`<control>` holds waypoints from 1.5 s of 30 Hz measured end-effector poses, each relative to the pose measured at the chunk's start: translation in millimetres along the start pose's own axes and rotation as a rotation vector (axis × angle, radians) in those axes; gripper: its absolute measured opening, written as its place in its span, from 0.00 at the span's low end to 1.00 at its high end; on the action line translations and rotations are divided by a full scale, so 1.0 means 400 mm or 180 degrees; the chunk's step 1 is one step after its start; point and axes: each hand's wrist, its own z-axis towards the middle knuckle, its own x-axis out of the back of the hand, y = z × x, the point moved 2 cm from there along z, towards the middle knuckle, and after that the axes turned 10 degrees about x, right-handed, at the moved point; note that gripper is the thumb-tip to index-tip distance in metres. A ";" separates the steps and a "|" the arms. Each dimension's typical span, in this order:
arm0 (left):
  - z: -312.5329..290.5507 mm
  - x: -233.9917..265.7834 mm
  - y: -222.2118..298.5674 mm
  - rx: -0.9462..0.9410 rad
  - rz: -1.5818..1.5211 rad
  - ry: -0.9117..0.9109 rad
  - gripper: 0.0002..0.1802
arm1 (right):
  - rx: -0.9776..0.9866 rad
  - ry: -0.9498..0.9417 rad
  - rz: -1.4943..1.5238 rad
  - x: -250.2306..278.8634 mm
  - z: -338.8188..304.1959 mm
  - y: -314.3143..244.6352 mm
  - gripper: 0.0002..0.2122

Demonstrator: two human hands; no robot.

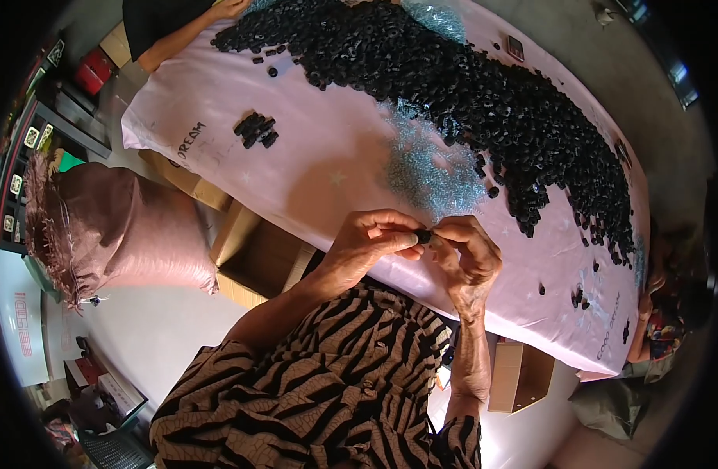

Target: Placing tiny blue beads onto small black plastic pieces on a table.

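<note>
Close to my body, just over the table's near edge, my two hands meet. My left hand (375, 240) pinches a small black round plastic part (423, 235) between thumb and fingers. The fingers of my right hand (470, 252) are closed in a pinch against the other side of that part; whether a smaller piece is between them is hidden. Right beyond my hands lies a spread of small clear bluish pieces (433, 168). Behind it stretches a long heap of similar black parts (460, 86). A small cluster of black parts (255, 130) rests at the left.
A pink cloth (320, 180) covers the table. A phone (515, 48) lies at its far side. Open cardboard boxes (253, 254) and a full brown sack (132, 227) stand at the left. Other people sit at the far left (167, 39) and right (656, 313) edges.
</note>
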 end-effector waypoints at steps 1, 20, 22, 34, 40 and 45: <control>0.002 0.001 -0.002 -0.0008 -0.0020 -0.0005 0.11 | -0.0003 -0.0009 -0.0010 -0.002 -0.001 0.002 0.04; -0.003 -0.001 -0.026 0.0312 -0.1038 -0.0330 0.11 | 0.0065 -0.0021 -0.0463 -0.022 -0.031 -0.052 0.11; -0.003 -0.002 -0.026 0.0328 -0.1061 -0.0386 0.11 | -0.0304 0.0205 -0.0202 -0.024 -0.040 -0.057 0.12; -0.011 -0.008 -0.010 0.0283 -0.0966 -0.0470 0.10 | 0.0776 -0.0185 -0.1138 -0.034 -0.060 -0.069 0.24; -0.012 -0.003 -0.017 0.0314 -0.1030 -0.0414 0.10 | 0.1015 -0.0271 -0.1418 -0.041 -0.063 -0.073 0.26; -0.009 -0.002 -0.020 0.0270 -0.0990 -0.0436 0.10 | 0.1221 -0.0138 -0.1466 -0.046 -0.062 -0.070 0.23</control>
